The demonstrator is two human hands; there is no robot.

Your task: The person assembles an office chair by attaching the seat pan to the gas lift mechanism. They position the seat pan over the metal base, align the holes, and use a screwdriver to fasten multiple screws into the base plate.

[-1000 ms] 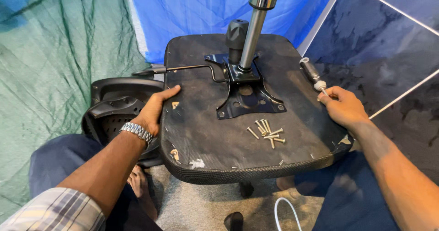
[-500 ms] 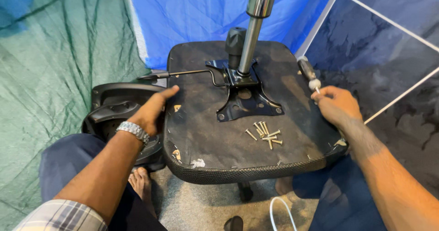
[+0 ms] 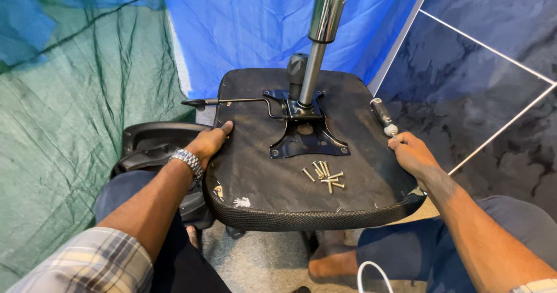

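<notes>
An upturned black office chair seat (image 3: 255,171) lies across my knees, its black metal tilt plate (image 3: 307,136) and chrome gas cylinder (image 3: 322,32) pointing up. My left hand (image 3: 210,144), with a metal wristwatch, grips the seat's left edge. My right hand (image 3: 413,154) rests on the right edge, fingers touching the tip of a screwdriver (image 3: 383,116) with a dark handle that lies on the seat. Several loose silver screws (image 3: 324,176) lie in a pile in front of the plate. A thin lever (image 3: 229,101) sticks out left from the plate.
A black plastic chair part (image 3: 148,148) sits on the floor under my left wrist. Green netting (image 3: 64,130) hangs at left, a blue sheet (image 3: 243,26) behind. Dark marbled floor tiles (image 3: 493,78) lie at right. A white cable (image 3: 371,272) loops near my bare foot (image 3: 331,264).
The seat and both hands have stayed put relative to each other; the view has shifted slightly. My right hand has slid a little along the right edge, by the screwdriver tip.
</notes>
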